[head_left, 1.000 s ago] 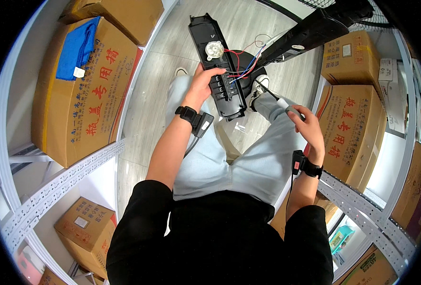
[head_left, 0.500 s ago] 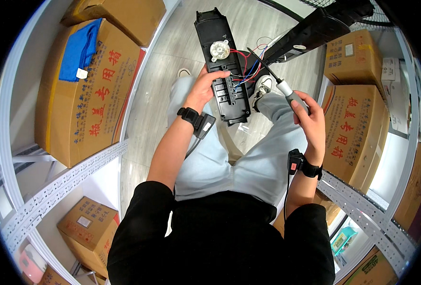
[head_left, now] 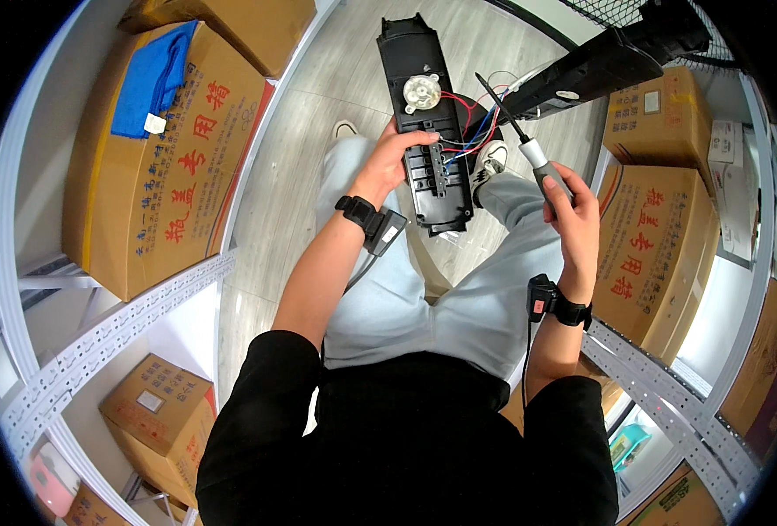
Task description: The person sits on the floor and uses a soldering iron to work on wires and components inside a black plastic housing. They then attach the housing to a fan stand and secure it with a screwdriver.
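Fingers of the left hand (head_left: pixel 383 163) grip a wired black panel (head_left: pixel 424 121) over the floor (head_left: pixel 314 101); the right hand (head_left: pixel 574 215) holds a screwdriver (head_left: pixel 531 152). Seemingly a positioning step; next calls for keeping the tip clear of wires (head_left: pixel 474 146).

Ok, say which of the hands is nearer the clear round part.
Left. The left hand grips the black panel just below and left of the clear round part; the right hand, holding the screwdriver, is farther off, below and to its right in the picture.
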A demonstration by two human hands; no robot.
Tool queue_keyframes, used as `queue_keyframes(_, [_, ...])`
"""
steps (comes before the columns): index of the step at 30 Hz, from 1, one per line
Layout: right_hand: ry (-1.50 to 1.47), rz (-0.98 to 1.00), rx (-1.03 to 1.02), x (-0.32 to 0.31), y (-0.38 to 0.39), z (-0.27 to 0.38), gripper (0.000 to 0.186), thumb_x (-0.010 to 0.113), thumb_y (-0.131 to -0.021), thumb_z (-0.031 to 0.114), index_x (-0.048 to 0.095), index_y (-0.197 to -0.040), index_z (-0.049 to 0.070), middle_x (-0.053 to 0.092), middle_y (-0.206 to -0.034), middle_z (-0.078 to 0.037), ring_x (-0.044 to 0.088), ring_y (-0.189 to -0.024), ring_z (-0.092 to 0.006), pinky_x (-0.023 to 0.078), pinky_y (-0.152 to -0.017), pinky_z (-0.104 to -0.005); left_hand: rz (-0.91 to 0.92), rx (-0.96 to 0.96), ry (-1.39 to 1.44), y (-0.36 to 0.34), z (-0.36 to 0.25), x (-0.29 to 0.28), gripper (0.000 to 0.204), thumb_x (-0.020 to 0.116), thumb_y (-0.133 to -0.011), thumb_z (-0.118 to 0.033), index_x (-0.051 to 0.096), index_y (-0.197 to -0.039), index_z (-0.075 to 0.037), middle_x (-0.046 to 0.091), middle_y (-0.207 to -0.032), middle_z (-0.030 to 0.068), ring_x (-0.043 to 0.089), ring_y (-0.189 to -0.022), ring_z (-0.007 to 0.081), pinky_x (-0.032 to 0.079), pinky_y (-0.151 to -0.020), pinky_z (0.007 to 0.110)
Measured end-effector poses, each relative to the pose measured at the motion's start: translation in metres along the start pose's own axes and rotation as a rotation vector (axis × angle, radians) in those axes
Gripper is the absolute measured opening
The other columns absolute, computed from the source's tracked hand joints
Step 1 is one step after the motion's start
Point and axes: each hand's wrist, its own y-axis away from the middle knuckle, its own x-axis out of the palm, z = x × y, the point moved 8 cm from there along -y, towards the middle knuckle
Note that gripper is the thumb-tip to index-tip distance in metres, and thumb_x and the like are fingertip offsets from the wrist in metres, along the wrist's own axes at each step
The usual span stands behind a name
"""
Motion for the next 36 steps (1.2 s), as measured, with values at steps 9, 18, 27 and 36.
queue_keyframes(9, [-0.014, 0.003, 0.016, 0.000, 0.000, -0.005, 0.032, 0.071, -0.092, 0.020, 0.067, -0.117, 0.001, 0.057, -0.072, 0.003, 0.049, -0.060, -0.0042, 0.039, -0.054, -0.0210, 0.010, 0.001, 0.008, -0.001, -0.001, 0.001, 0.045, 0.068, -0.077, 0.009, 0.055, -0.119, -0.001, 0.068, -0.102, 0.0112, 0.070, -0.087, 0.0230, 0.061, -0.077, 0.038])
queue_keyframes(18, [0.014, 0.006, 0.017, 0.004, 0.001, -0.006, 0.032, 0.071, -0.092, 0.022, 0.068, -0.115, 0.000, 0.055, -0.067, 0.004, 0.048, -0.058, -0.0043, 0.037, -0.053, -0.0213, -0.039, 0.003, -0.099, 0.000, 0.001, -0.004, 0.050, 0.069, -0.077, 0.009, 0.053, -0.124, 0.000, 0.067, -0.108, 0.0112, 0.068, -0.096, 0.0235, 0.059, -0.083, 0.039])
queue_keyframes(27, [0.001, -0.002, 0.020, -0.001, 0.002, -0.005, 0.032, 0.070, -0.092, 0.021, 0.068, -0.116, 0.000, 0.055, -0.067, 0.003, 0.049, -0.058, -0.0045, 0.037, -0.053, -0.0209, -0.024, -0.055, -0.084, 0.001, 0.005, -0.001, 0.048, 0.068, -0.077, 0.009, 0.057, -0.122, 0.001, 0.069, -0.110, 0.0113, 0.069, -0.097, 0.0230, 0.058, -0.085, 0.037])
queue_keyframes(36, [0.022, -0.002, 0.016, -0.001, 0.002, -0.011, 0.032, 0.071, -0.091, 0.021, 0.068, -0.116, 0.001, 0.056, -0.068, 0.004, 0.050, -0.058, -0.0044, 0.038, -0.052, -0.0211, 0.030, -0.049, -0.062, 0.000, 0.005, -0.002, 0.044, 0.068, -0.078, 0.008, 0.059, -0.120, 0.001, 0.070, -0.107, 0.0117, 0.070, -0.093, 0.0229, 0.058, -0.084, 0.037])
